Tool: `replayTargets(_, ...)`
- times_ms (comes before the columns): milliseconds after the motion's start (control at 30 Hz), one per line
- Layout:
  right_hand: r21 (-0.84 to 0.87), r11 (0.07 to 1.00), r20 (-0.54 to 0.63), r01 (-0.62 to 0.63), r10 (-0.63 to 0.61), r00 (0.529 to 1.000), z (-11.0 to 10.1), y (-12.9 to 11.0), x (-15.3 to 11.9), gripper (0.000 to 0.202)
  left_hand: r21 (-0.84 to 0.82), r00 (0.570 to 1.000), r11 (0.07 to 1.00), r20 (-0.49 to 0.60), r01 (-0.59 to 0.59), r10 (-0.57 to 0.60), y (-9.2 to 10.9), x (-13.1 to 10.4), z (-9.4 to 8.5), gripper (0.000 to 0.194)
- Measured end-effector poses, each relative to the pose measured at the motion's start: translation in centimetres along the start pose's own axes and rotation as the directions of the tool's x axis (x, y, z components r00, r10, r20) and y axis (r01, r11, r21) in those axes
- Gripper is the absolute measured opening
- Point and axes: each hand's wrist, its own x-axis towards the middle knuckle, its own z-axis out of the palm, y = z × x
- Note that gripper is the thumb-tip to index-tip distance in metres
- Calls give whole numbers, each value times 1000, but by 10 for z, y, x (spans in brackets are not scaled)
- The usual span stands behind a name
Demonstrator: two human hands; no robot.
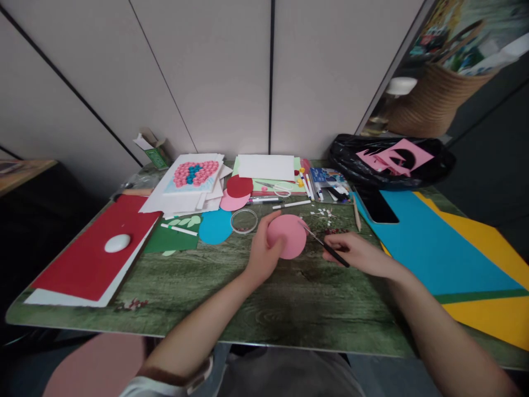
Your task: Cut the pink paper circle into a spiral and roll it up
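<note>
Left hand (264, 246): fingers pinch round pink paper (292, 242) | right hand (351, 252): fingers curled around black-handled metal tweezers (329, 248)

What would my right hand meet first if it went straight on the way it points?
Probably the pink circle in your left hand. The tool seems to reach its edge, though depth is unclear.

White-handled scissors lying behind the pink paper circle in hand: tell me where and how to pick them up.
Grip the scissors by the white loops, probably best from above at their right end. They lie flat with the loops to the right and the blades pointing left, so this keeps fingers off the blades. Mind the upright-lying markers just beyond the loops.
</note>
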Motion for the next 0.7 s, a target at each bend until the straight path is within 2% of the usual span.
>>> replayTargets(700, -25, 999, -9, -21, 20, 1000, 0, 2, -1, 40, 23, 999, 999, -27, -24, 25, 1, 1, -4, 46)
